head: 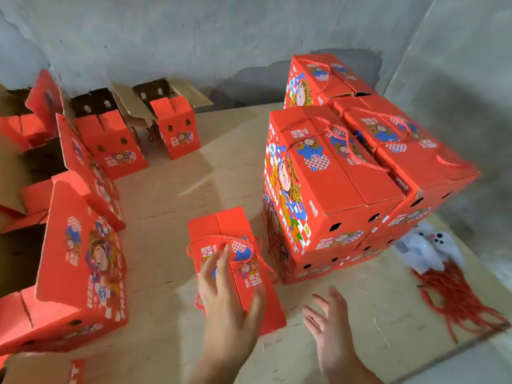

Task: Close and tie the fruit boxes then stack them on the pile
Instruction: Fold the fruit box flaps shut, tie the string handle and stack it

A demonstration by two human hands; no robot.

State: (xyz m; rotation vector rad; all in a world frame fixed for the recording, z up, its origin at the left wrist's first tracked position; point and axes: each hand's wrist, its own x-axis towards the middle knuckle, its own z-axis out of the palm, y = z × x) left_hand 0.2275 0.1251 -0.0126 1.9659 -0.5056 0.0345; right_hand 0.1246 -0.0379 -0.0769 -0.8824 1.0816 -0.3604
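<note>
Both forearms reach forward from the bottom edge. The left hand [227, 295] lies palm-down, fingers straight and spread; the right hand [329, 320] hangs free – palm turned inward, fingers relaxed – holding nothing.

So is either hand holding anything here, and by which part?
Nothing is gripped. The left hand rests open on the tied box; the right hand is open, off it.

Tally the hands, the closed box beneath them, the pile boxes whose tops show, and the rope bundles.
Hands: 2, left hand, right hand
Closed box: 1
Pile boxes with tops showing: 3
Rope bundles: 1
Total: 7
</note>
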